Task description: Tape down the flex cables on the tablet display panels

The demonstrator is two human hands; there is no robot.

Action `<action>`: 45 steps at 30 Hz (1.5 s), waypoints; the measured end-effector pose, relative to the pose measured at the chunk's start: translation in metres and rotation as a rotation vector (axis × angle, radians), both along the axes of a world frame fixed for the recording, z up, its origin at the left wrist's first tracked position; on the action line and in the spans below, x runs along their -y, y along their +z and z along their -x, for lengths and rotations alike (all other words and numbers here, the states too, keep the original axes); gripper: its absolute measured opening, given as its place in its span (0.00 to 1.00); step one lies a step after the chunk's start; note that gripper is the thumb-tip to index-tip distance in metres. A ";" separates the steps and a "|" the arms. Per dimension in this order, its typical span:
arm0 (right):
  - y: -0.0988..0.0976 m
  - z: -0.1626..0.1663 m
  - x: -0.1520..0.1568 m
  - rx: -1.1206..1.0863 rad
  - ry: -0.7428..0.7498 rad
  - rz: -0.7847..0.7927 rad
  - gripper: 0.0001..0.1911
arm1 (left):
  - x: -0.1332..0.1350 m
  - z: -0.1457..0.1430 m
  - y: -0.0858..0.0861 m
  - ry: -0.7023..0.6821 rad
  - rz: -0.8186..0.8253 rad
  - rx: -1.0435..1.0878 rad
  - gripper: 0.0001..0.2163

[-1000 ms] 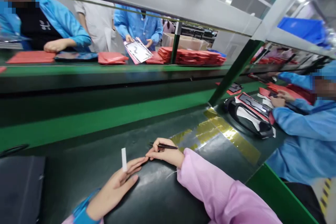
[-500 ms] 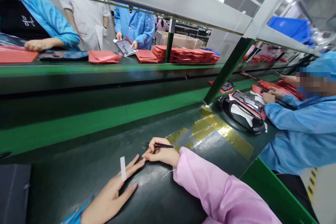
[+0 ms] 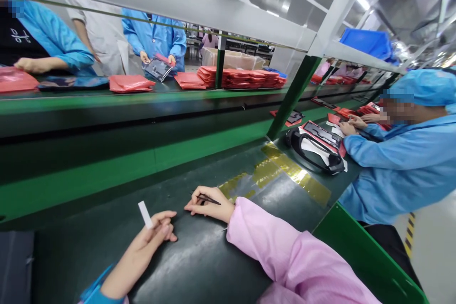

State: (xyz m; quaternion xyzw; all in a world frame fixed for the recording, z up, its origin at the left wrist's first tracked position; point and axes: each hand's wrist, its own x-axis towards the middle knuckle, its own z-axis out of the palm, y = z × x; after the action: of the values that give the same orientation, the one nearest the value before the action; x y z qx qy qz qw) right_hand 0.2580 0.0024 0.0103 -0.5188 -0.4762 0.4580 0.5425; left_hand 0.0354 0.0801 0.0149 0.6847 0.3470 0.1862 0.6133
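Observation:
My left hand (image 3: 153, 237) rests on the dark green work surface (image 3: 199, 266) with its fingers curled round a small white strip (image 3: 145, 214) that sticks up and to the left. My right hand (image 3: 208, 204), in a pink sleeve, lies just to the right of it, fingers closed on thin black tweezers (image 3: 206, 198) held flat over the knuckles. The two hands are a little apart.
Yellow tape patches (image 3: 285, 171) mark the surface ahead. A person in blue sits at the right beside a black tray (image 3: 313, 152) and red bags. Across the green conveyor (image 3: 142, 104), other people handle red bags (image 3: 245, 77). A dark case (image 3: 14, 266) lies at the far left.
My left hand's fingers have curled in from stretched out and drawn back from my right hand, tilting the white strip leftward. The view has turned to the right.

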 end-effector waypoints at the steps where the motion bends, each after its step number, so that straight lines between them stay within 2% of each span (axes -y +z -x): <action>1: 0.001 0.000 0.000 0.020 0.003 -0.003 0.27 | 0.001 -0.001 0.001 -0.004 0.009 0.016 0.35; 10: -0.003 0.006 -0.004 0.076 -0.066 -0.019 0.28 | 0.009 -0.004 0.013 -0.109 -0.016 0.062 0.31; 17: -0.007 0.005 -0.011 0.113 -0.072 0.004 0.28 | 0.002 -0.002 0.007 -0.122 0.051 0.113 0.31; 23: -0.007 0.000 -0.009 0.064 -0.013 0.015 0.28 | -0.004 -0.002 -0.002 -0.103 0.162 0.127 0.33; 29: 0.002 0.000 -0.007 0.036 0.010 -0.004 0.29 | -0.002 -0.005 0.006 -0.091 0.169 0.091 0.34; 38: 0.008 0.012 -0.004 0.006 -0.071 -0.015 0.30 | 0.000 -0.002 0.010 -0.033 0.147 0.053 0.34; 45: 0.007 0.018 -0.003 -0.084 -0.139 0.006 0.31 | 0.003 0.004 -0.003 0.013 0.154 0.091 0.30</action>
State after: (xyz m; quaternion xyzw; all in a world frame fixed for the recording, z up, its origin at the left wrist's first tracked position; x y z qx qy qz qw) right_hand 0.2400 0.0052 0.0172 -0.5326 -0.4143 0.4420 0.5910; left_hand 0.0311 0.0776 0.0121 0.6242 0.3363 0.1938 0.6780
